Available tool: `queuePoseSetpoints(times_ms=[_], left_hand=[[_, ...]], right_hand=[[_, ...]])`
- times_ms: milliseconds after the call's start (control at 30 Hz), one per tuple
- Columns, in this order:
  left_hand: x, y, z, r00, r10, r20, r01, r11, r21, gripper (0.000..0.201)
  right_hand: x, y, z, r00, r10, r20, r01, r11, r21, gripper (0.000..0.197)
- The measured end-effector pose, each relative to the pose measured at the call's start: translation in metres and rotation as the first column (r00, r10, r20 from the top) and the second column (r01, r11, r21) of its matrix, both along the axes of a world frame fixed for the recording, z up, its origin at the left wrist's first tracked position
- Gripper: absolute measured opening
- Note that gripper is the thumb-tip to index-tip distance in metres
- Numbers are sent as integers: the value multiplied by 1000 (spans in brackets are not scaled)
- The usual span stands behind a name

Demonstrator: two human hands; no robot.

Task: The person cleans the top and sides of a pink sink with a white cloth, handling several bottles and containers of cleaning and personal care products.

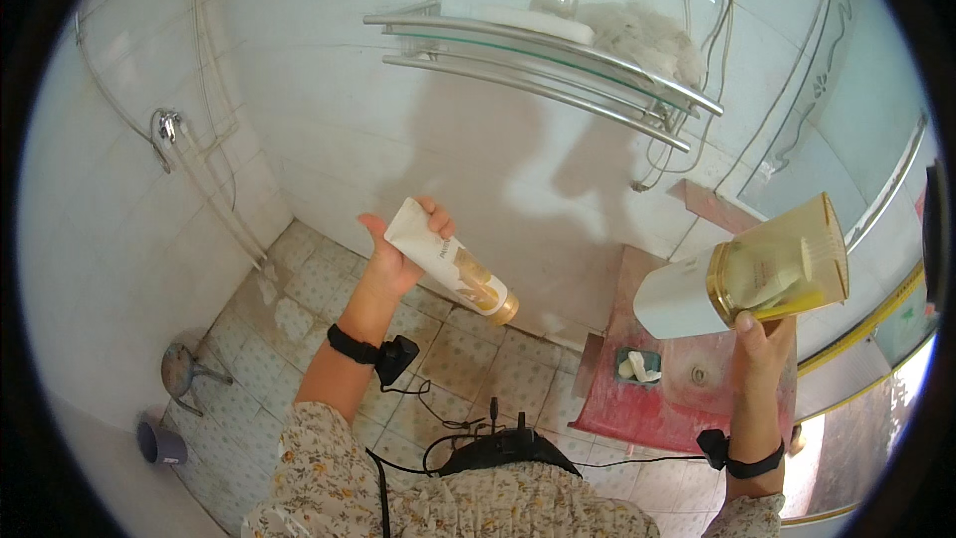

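Below the wall shelf (543,58), slightly left of its middle, the person's left hand (403,249) held a white tube (426,241). The tube lay at a slant, its gold cap (505,311) toward the lower right. Fingers of that hand were curled around the far edge of the tube, while the thumb stood out to the left. Below the shelf and to its right, the right hand (762,344) supported a white and gold box (682,296), tilted, with a see-through amber section (782,264) at its upper right end. The thumb pressed on the lower edge; the remaining fingers were largely hidden behind the box, and their spread could not be told. Beneath the box, also below the shelf on the right, was a red washbasin (647,324) bearing a green soap dish (638,366) with pale pieces in it. On the shelf were a jar (561,0) and a crumpled clear bag (642,40). Left of the shelf, a shower tap (171,126) was fixed to the wall; far below it on that side stood a stool (183,371) and a bucket (161,444).
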State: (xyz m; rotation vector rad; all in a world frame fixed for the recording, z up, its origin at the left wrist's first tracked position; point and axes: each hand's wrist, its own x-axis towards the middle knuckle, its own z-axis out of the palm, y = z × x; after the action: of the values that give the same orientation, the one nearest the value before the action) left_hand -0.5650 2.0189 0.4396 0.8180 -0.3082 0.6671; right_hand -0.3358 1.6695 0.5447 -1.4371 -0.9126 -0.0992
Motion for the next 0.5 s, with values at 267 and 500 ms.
queuePoseSetpoints(times_ms=[267, 500], left_hand=[[-19, -13, 15, 912, 400, -93, -381, 908, 173, 60], [-25, -22, 10, 921, 373, -110, -368, 928, 62, 60]], right_hand=[[-17, 22, -2, 962, 198, -190, -212, 976, -56, 85], [-1, 25, -11, 893, 321, -315, -318, 946, 65, 78]])
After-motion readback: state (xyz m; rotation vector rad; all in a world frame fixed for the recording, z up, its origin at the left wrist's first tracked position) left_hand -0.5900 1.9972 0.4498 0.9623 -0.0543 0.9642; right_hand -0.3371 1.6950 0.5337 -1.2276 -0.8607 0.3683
